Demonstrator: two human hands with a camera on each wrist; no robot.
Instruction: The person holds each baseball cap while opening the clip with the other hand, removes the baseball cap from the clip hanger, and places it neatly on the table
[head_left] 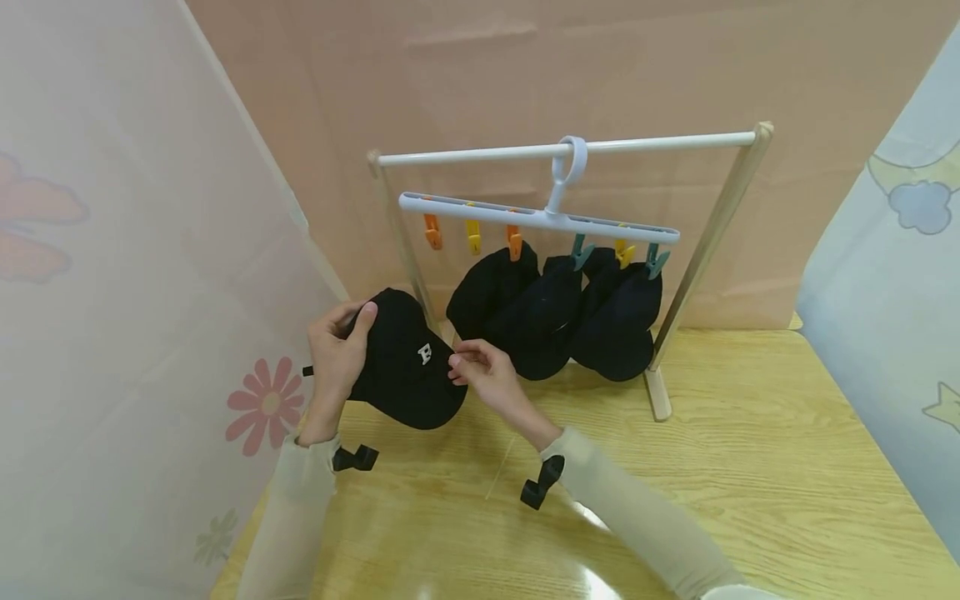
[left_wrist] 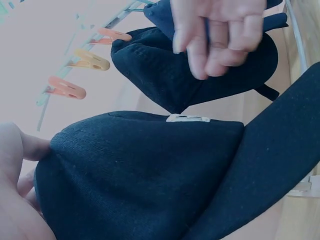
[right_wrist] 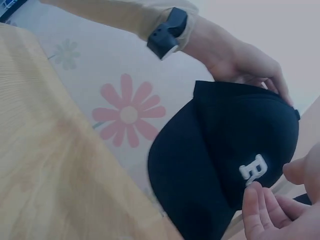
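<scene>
A black baseball cap (head_left: 397, 358) with a white letter on its front is held by my left hand (head_left: 335, 354), which grips the crown at its back edge with the thumb on the outside. In the left wrist view, the cap's brim (left_wrist: 280, 155) points right. My right hand (head_left: 487, 375) hovers near the cap's front and brim, its fingers loosely curled with nothing visible between them. In the left wrist view, a gap separates the right hand (left_wrist: 225, 35) from the held cap. Other dark caps (head_left: 536, 317) hang from clips just beyond the right hand.
A pale clip hanger (head_left: 525, 218) hangs on the white rod (head_left: 675, 142) of a wooden-legged rack (head_left: 708, 250). Orange and yellow clips (head_left: 473, 237) dangle at its left end. A wooden table (head_left: 750, 450) lies below; a flower-print sheet (head_left: 150, 333) stands at the left.
</scene>
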